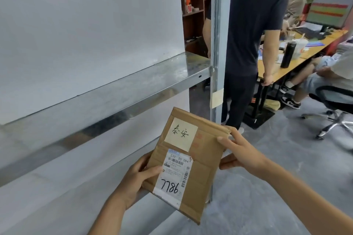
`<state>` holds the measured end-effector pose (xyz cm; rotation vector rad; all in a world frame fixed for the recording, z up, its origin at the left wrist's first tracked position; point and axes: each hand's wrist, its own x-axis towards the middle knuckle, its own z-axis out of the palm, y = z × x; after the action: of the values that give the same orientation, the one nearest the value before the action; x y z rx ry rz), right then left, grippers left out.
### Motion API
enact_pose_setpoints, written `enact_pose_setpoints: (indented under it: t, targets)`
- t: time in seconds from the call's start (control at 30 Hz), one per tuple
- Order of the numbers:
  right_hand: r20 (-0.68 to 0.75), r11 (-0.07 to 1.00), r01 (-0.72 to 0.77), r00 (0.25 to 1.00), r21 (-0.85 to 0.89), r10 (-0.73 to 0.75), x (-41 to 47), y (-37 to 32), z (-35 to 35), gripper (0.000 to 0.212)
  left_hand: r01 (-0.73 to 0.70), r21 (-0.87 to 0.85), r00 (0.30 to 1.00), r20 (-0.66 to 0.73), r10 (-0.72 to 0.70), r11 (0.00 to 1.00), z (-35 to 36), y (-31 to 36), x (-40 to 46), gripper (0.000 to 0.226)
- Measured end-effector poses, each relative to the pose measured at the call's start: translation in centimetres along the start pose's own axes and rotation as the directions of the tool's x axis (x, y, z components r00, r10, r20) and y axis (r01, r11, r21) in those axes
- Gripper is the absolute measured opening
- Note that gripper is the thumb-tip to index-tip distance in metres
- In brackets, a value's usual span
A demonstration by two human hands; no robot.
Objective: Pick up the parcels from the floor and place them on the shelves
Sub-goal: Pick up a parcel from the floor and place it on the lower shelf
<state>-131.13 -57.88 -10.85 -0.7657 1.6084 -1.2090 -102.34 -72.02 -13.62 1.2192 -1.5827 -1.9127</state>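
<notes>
A parcel (pixel 188 160) sits between the left hand (pixel 133 179) and the right hand (pixel 238 153), in front of and below a shelf (pixel 107 99) on the left. Right of the shelf's post (pixel 216 53) stands a person (pixel 250 44), beside a table (pixel 298 59) carrying a bottle (pixel 288 54) and a monitor (pixel 328 10). A chair (pixel 336 105) stands on the floor (pixel 267 158) at far right.

Flat brown cardboard parcel (pixel 188 160), tilted, held in the air just beside bare metal shelf (pixel 107 89); yellow handwritten note above white shipping label (marked 7786) on upturned face.
</notes>
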Motion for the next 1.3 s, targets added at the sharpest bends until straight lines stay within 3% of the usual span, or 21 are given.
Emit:
enact_pose_setpoints:
  t: [0.2, 0.3, 0.53, 0.6, 0.7, 0.83, 1.0, 1.07, 1.2, 1.3]
  targets:
    - [-0.041, 0.999, -0.015, 0.999, 0.050, 0.017, 6.2, 1.5, 0.6, 0.026, 0.011, -0.044, 0.955, -0.297, -0.024, 0.999, 0.2, 0.9, 4.6, 0.027]
    - [-0.092, 0.999, -0.031, 0.995, 0.025, 0.033, 8.7, 2.0, 2.6, 0.033, 0.007, -0.065, 0.898, -0.438, -0.035, 0.998, -0.4, 1.1, 7.6, 0.031]
    - [-0.191, 0.997, -0.064, 0.979, 0.042, 0.070, 12.6, 0.6, 5.6, 0.029, 0.024, -0.083, 0.835, -0.546, -0.066, 0.996, -1.3, 1.3, 13.0, 0.037]
    - [-0.251, 0.998, -0.069, 0.966, -0.002, 0.066, 13.6, 1.0, 5.7, 0.029, 0.046, -0.068, 0.838, -0.540, -0.075, 0.997, -0.8, 1.3, 14.2, 0.050]
    - [-0.288, 0.993, -0.109, 0.953, -0.040, 0.093, 14.7, 2.9, 5.8, 0.035, 0.054, -0.057, 0.838, -0.540, -0.076, 0.997, 0.1, 1.1, 15.2, 0.049]
    - [-0.258, 0.994, -0.100, 0.963, -0.055, 0.082, 13.5, 4.0, 6.4, 0.017, 0.074, -0.045, 0.815, -0.574, -0.086, 0.996, 0.6, -0.2, 16.1, 0.044]
    - [-0.190, 0.994, -0.083, 0.977, 0.064, 0.094, 12.8, 3.3, 6.0, 0.047, 0.128, 0.054, 0.812, -0.580, -0.073, 0.990, 1.8, 0.3, 16.7, 0.036]
    - [-0.158, 0.991, -0.077, 0.983, 0.107, 0.093, 12.9, 3.1, 5.7, 0.047, 0.132, 0.085, 0.844, -0.532, -0.067, 0.988, 1.8, 0.5, 16.9, 0.038]
    - [-0.097, 0.977, -0.081, 0.990, 0.195, 0.102, 12.9, 2.8, 5.0, 0.040, 0.100, -0.124, 0.935, -0.327, -0.136, 0.987, 0.9, 0.7, 16.2, 0.035]
    - [-0.045, 0.972, -0.075, 0.995, 0.223, 0.087, 12.9, 2.8, 4.5, 0.038, 0.091, -0.214, 0.950, -0.275, -0.150, 0.973, 0.9, 0.9, 14.8, 0.033]
